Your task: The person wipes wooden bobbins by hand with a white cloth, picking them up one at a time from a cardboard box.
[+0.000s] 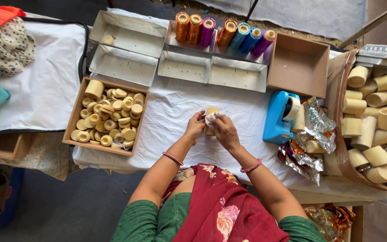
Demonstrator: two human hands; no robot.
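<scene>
Pretty cramped setup: a low table covered with a wrinkled white cloth, sitting on a dark grey floor. A second white-covered surface sits just beside it on the left. Soft, even daylight all over, no hard shadows

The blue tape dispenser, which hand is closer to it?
Right. The right hand is beside the blue tape dispenser, apart from it, with bare cloth between. The left hand is farther off, across the small cylinder both hold.

Head view, straight down, near worktable
</scene>
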